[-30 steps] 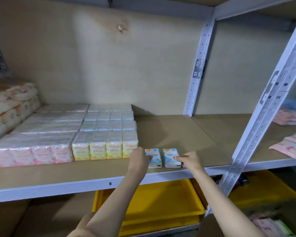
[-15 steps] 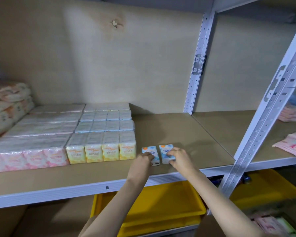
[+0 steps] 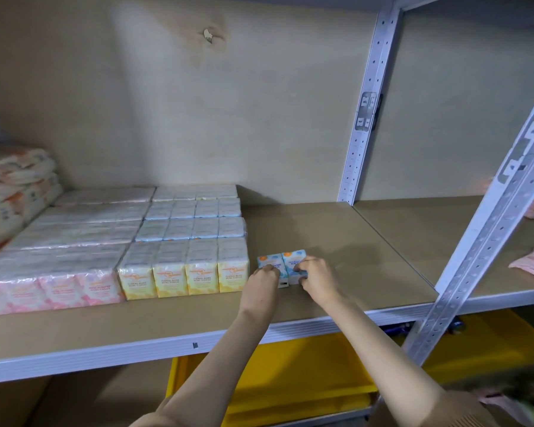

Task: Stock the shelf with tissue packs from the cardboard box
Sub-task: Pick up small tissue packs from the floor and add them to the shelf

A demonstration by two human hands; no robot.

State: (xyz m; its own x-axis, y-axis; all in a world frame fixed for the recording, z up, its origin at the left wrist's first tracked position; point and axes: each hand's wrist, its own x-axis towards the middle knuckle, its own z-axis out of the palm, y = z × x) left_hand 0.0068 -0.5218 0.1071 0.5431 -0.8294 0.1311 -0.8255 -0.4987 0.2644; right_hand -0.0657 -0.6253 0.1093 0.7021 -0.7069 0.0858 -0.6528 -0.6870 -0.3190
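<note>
Left hand grips left blue pack, right hand grips right blue pack (packs touching) on shelf.

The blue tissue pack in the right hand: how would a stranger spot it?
Start at the wide wooden shelf board and follow its front row of yellow packs rightward. Just past them stand two small blue ones. Yours is the blue pack farther from the yellow row, gripped by the right hand; the left hand holds its twin.
</note>
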